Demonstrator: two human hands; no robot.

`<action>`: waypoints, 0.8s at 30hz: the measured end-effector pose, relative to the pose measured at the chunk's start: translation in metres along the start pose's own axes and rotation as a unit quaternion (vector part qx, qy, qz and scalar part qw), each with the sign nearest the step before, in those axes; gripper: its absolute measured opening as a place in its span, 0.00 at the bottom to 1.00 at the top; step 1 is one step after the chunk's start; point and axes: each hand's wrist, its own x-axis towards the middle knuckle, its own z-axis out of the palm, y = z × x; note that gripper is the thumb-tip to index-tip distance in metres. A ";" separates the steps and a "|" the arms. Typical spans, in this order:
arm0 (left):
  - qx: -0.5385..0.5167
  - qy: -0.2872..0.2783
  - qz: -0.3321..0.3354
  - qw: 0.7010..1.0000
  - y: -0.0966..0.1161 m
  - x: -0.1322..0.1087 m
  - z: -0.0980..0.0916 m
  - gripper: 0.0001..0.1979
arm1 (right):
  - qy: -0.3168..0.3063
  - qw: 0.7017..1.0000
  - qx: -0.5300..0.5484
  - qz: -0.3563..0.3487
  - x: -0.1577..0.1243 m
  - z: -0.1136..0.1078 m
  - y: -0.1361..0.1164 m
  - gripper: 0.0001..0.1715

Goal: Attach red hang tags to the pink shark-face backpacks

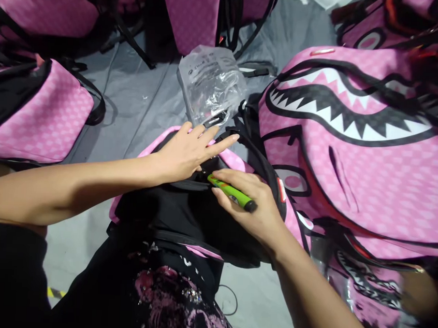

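Observation:
A black backpack with pink edging [187, 216] lies across my lap, its dark opening facing up. My left hand [186, 155] rests over the top of that opening, fingers spread and index finger stretched to the right. Its thumb tip shows low, by the opening's edge. My right hand [253, 204] is closed round a slim green tool with a black end [234, 192]. The tool's other end points left into the opening, close to my left thumb; its tip is hidden in the dark fabric. Beyond my left hand lies a clear plastic bag [211, 84].
At the right stands a pink checkered backpack with a shark-mouth print [378, 176]. A smaller shark-print pouch [369, 291] is below it. Another pink and black bag [57, 113] lies at the left, on a grey sheet [134, 102]. More pink bags [192, 18] line the back.

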 end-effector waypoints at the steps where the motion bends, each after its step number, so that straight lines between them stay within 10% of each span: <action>1: -0.003 0.000 -0.004 1.000 0.000 0.001 0.001 0.47 | -0.024 1.000 -0.013 0.001 0.004 0.000 -0.001 0.13; 8: -0.021 0.003 -0.065 0.998 0.000 0.006 0.004 0.51 | -0.059 0.985 -0.158 -0.026 0.012 -0.001 -0.004 0.11; 24: -0.049 -0.008 -0.016 0.999 -0.015 0.009 0.005 0.48 | -0.036 0.995 -0.095 -0.012 0.016 0.010 -0.007 0.09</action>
